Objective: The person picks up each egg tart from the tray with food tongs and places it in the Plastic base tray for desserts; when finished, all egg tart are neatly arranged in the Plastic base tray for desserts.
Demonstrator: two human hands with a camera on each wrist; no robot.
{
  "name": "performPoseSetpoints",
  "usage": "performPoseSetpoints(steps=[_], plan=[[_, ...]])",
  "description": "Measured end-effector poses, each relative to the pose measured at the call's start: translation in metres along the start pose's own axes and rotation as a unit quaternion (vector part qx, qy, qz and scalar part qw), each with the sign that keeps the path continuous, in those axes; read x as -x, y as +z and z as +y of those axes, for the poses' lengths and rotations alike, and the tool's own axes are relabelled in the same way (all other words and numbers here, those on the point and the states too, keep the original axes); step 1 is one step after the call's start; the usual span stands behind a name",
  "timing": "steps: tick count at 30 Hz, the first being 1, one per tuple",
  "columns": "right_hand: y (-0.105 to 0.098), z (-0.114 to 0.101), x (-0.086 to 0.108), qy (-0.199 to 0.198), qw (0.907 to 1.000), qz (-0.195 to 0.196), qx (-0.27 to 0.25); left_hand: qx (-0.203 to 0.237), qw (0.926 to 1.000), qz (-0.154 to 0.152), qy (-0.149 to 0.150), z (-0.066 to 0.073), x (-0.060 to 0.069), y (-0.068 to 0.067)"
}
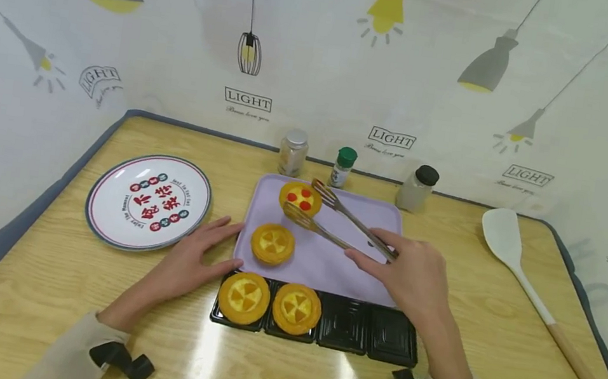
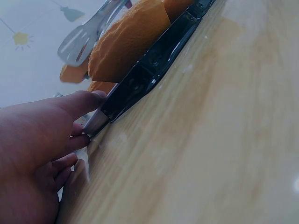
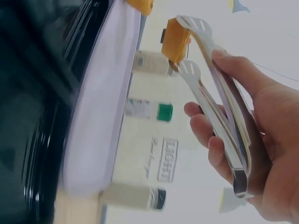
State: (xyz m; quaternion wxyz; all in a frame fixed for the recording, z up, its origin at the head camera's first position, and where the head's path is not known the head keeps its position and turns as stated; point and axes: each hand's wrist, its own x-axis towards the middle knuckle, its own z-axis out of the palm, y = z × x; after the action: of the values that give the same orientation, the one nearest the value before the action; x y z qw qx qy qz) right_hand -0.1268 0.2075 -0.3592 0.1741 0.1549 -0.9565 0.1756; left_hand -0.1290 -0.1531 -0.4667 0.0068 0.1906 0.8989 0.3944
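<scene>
My right hand (image 1: 416, 275) grips a pair of metal tongs (image 3: 224, 105), whose slotted ends hold an egg tart topped with red pieces (image 1: 300, 207). In the right wrist view this tart (image 3: 176, 41) is above the lilac tray (image 1: 322, 269). My left hand (image 1: 193, 261) touches that tray's left edge with thumb and fingertips, seen close in the left wrist view. Another egg tart (image 1: 272, 244) lies on the lilac tray. In front, a black compartment tray (image 1: 345, 323) has one tart (image 1: 244, 298) in its leftmost compartment and another tart (image 1: 296, 309) beside it.
A white plate with red writing (image 1: 125, 191) sits to the left. Behind the lilac tray stand a silver-capped jar (image 1: 293, 153), a green-capped bottle (image 1: 343, 168) and a black-capped jar (image 1: 417, 188). A white spatula with a wooden handle (image 1: 532, 296) lies at the right.
</scene>
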Motion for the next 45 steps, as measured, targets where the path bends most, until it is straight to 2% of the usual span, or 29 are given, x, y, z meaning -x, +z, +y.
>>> performPoseSetpoints(steps=[6, 10, 14, 21, 31, 40, 45], plan=[[-0.031, 0.028, 0.031, -0.024, 0.9990, 0.025, -0.027, 0.002, 1.0000, 0.001, 0.000, 0.001, 0.000, -0.001], [-0.052, 0.048, 0.058, -0.052, 0.9968, 0.018, -0.057, -0.002, 1.0000, 0.001, 0.003, 0.000, -0.001, -0.001], [-0.067, 0.062, 0.082, -0.077, 0.9936, 0.000, -0.082, -0.001, 1.0000, 0.003, 0.009, -0.001, -0.001, -0.002], [-0.071, 0.073, 0.114, -0.063, 0.9911, -0.054, -0.105, 0.003, 0.9999, 0.004, 0.011, 0.000, -0.001, -0.004], [-0.064, 0.077, 0.125, -0.056, 0.9919, -0.070, -0.090, 0.007, 0.9999, 0.002, 0.012, -0.001, -0.001, -0.003], [-0.059, 0.080, 0.131, -0.069, 0.9914, -0.058, -0.095, 0.005, 1.0000, -0.005, 0.003, -0.001, -0.001, -0.002], [-0.059, 0.079, 0.132, -0.059, 0.9925, -0.067, -0.084, 0.007, 1.0000, -0.003, 0.006, 0.001, 0.001, -0.001]])
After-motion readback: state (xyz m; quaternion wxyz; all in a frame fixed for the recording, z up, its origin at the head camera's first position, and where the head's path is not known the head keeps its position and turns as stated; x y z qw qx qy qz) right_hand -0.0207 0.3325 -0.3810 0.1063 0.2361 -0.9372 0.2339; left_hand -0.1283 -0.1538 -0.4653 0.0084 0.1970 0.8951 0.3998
